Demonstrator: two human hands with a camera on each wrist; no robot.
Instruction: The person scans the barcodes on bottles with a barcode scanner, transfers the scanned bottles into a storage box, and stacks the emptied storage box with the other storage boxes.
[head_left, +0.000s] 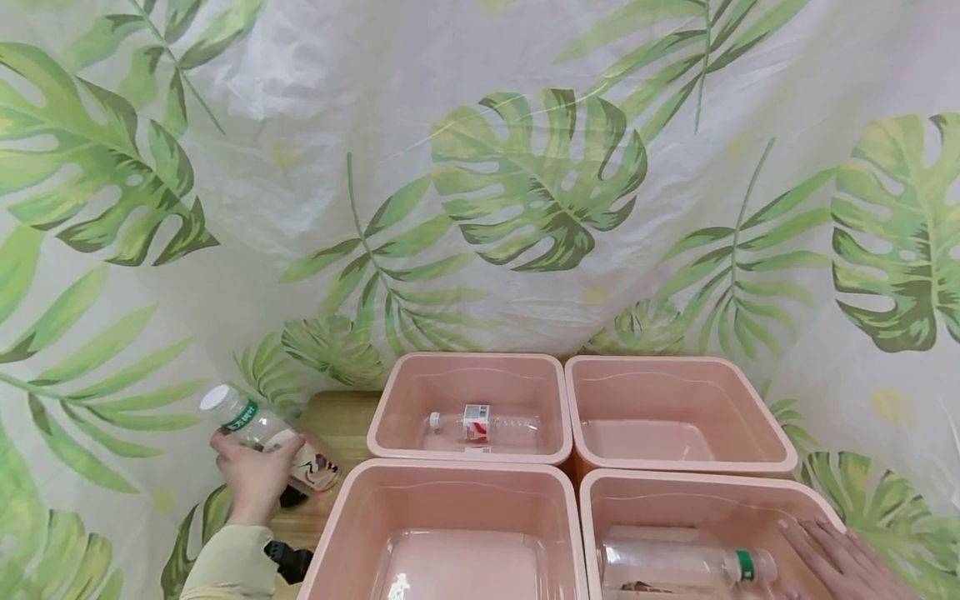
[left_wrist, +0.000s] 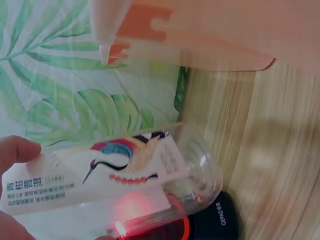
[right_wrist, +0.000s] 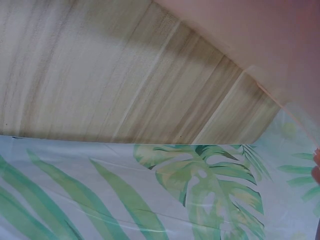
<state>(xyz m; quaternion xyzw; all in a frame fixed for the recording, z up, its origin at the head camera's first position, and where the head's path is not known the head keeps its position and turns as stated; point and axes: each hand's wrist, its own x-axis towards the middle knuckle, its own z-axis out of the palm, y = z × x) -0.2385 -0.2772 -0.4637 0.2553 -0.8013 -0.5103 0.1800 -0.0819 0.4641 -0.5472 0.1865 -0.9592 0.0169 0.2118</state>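
My left hand [head_left: 258, 479] grips a clear plastic bottle [head_left: 262, 433] with a white cap and a green band. The bottle is tilted, left of the bins. In the left wrist view, the bottle's label [left_wrist: 115, 167] shows a crane and printed characters. Just past the bottle is a black scanner [left_wrist: 217, 215] marked GEPAD, and red light falls on the bottle. My right hand [head_left: 843, 558] lies with extended fingers at the right rim of the front right pink bin [head_left: 712, 487]. A clear bottle with a green band [head_left: 675, 567] lies in that bin.
Three more pink bins stand in the grid: front left [head_left: 450, 469], back left [head_left: 480, 361] and back right [head_left: 660, 364]. A clear bottle with a white and red label [head_left: 517, 427] lies in the back left one. The wooden table [head_left: 341, 417] meets a leaf-patterned curtain [head_left: 525, 308].
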